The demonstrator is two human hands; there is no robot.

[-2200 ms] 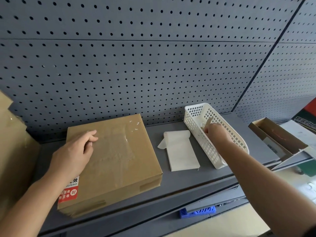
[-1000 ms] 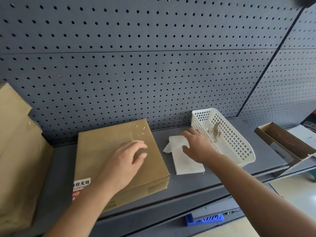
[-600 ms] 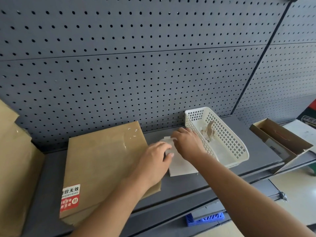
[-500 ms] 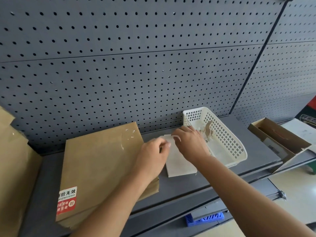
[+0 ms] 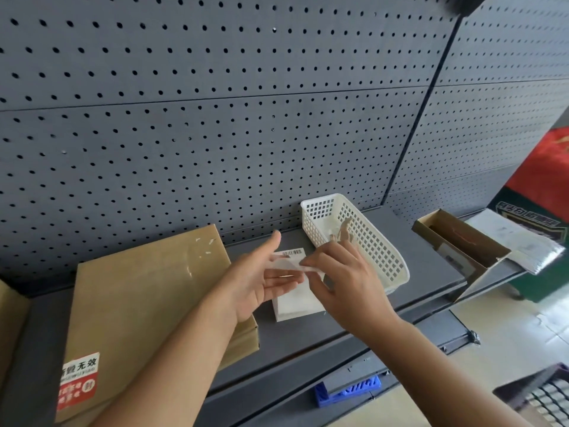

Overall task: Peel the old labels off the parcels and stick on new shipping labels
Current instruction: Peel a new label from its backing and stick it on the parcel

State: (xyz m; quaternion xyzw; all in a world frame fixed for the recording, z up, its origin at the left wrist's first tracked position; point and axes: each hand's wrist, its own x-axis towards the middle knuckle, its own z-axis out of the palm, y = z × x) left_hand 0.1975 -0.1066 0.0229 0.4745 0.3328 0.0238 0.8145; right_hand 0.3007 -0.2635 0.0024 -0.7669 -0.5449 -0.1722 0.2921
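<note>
**Inspector:** The right hand (image 5: 348,282) is pinching one end of a new label (image 5: 284,264) between thumb and fingertips and is holding it up just above the label stack (image 5: 295,302). The left hand (image 5: 255,282) is lying spread beneath it, fingers straight and thumb raised. It is gripping nothing, and I cannot tell whether it is touching the sheet.

**Clerk:** How is the label going to handle?

**Inspector:** In my judgement it is very light, thin and limp. It is already bowing between the hands, and any bared adhesive is likely to cling to skin or fold onto itself. I am advising a hold by the edges or corners only, with the sheet kept taut.

**Clerk:** And the parcel (image 5: 144,291)?

**Inspector:** It is lying flat on the shelf (image 5: 431,272), left of the stack, with its top bare apart from white flecks. A peeled scrap (image 5: 340,232) is sitting in the basket (image 5: 378,251).

**Clerk:** Anything differing from half a second ago?

**Inspector:** Then both hands were working low at the stack's far end. Now the sheet is lifted, a barcode (image 5: 292,252) is showing, and the left hand is opened out.
</note>
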